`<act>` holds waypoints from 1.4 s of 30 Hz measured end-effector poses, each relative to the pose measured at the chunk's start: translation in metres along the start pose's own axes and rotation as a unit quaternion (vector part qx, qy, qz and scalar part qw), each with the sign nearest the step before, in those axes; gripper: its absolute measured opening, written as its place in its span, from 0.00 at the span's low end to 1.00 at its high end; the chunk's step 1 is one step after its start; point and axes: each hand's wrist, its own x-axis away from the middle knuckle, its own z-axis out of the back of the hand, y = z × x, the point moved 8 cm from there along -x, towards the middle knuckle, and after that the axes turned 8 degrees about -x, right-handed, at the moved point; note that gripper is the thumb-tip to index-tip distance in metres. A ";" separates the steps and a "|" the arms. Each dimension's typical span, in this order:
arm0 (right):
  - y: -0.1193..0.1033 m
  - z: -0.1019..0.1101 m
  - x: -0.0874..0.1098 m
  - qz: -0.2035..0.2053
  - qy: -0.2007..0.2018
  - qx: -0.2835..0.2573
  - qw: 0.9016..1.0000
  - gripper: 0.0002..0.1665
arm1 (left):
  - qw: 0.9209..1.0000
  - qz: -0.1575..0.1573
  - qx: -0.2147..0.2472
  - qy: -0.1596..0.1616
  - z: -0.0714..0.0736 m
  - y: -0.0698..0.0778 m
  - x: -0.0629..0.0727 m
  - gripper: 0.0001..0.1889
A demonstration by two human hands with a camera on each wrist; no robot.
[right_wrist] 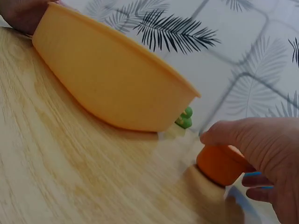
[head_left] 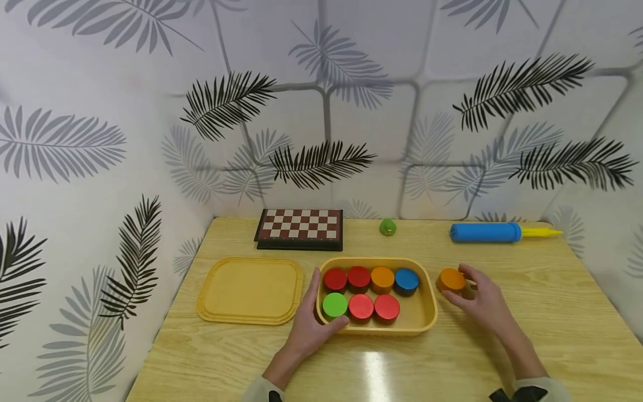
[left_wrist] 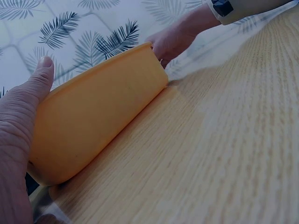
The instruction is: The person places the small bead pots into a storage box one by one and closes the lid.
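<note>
My left hand (head_left: 312, 324) grips the left end of a yellow plastic box (head_left: 431, 296), thumb at the front rim and fingers along the side. Several small round tubs stand inside in two rows: dark red tubs (head_left: 359, 277), an orange and a blue tub (head_left: 406, 281) behind, a green tub (head_left: 334, 305) and pinkish-red tubs (head_left: 386, 308) in front. Just right of the box, my right hand (head_left: 479, 296) holds another orange tub (head_left: 451, 280) between thumb and fingers. The right wrist view shows this orange tub (right_wrist: 219, 164) low by the tabletop.
A flat yellow lid (head_left: 251, 290) lies left of the box. Behind stand a checkered board case (head_left: 301, 226) and a small green figure (head_left: 388, 226). At the back right lies a blue pump (head_left: 484, 232) with a yellow nozzle. A patterned wall borders the wooden table (head_left: 216, 363).
</note>
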 end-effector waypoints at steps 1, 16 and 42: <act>0.004 -0.001 0.000 -0.005 -0.001 -0.005 1.000 0.46 | 1.000 0.001 0.000 -0.001 0.000 0.000 0.000 0.63; 0.017 -0.004 -0.003 -0.033 0.042 -0.023 0.998 0.39 | 1.000 0.005 -0.002 0.001 0.000 0.000 0.000 0.63; -0.031 0.014 0.001 -0.012 0.031 -0.001 0.999 0.33 | 1.000 0.006 0.010 0.001 0.000 0.001 0.000 0.63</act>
